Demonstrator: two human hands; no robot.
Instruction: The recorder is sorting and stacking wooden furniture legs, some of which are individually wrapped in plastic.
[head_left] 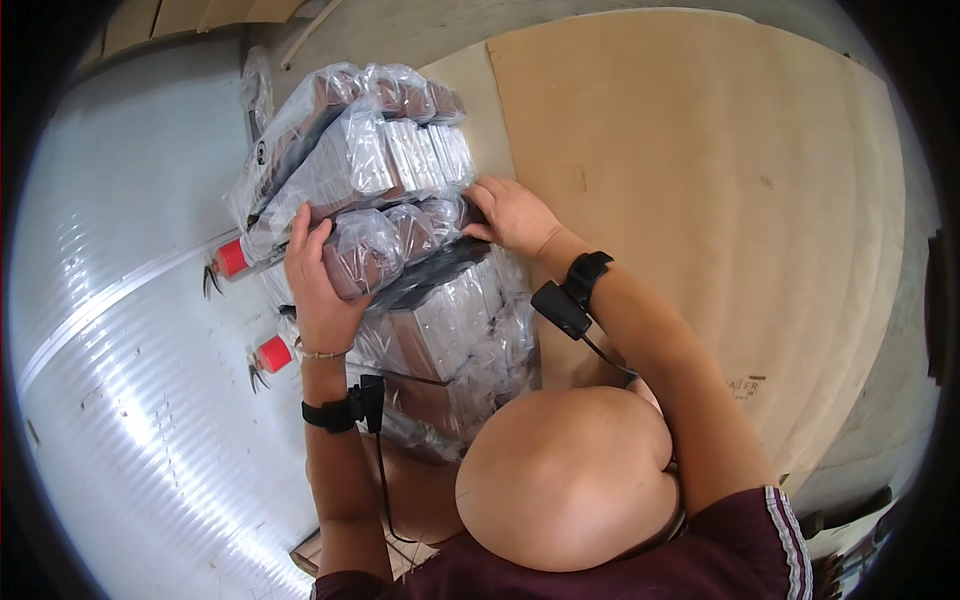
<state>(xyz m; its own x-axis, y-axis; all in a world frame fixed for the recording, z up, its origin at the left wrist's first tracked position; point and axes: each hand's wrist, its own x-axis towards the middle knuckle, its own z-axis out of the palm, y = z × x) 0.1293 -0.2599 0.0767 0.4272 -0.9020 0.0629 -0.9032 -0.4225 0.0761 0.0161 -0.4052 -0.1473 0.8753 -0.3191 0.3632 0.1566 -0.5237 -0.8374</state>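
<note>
A row of brown blocks in clear plastic (365, 255) lies across the middle of a stack of similar bagged packs. My left hand (325, 285) grips its near left end, fingers along the far side and thumb low on the near side. At the opposite end my right hand (515, 218) is curled around the pack's corner, its fingertips partly hidden by the plastic. Directly beyond it sits a silvery wrapped pack (410, 160), and past that another brown one (405, 97). Closer to me are more bagged silvery packs (440, 325). What the packs contain cannot be made out.
On the right lies a large brown board or cardboard sheet (690, 200). Two red fire extinguishers (230, 260) are beside a shiny pale wall (130, 330) to the left. My bare knee (570, 470) rises close in front. Black straps with cabled devices are on both wrists.
</note>
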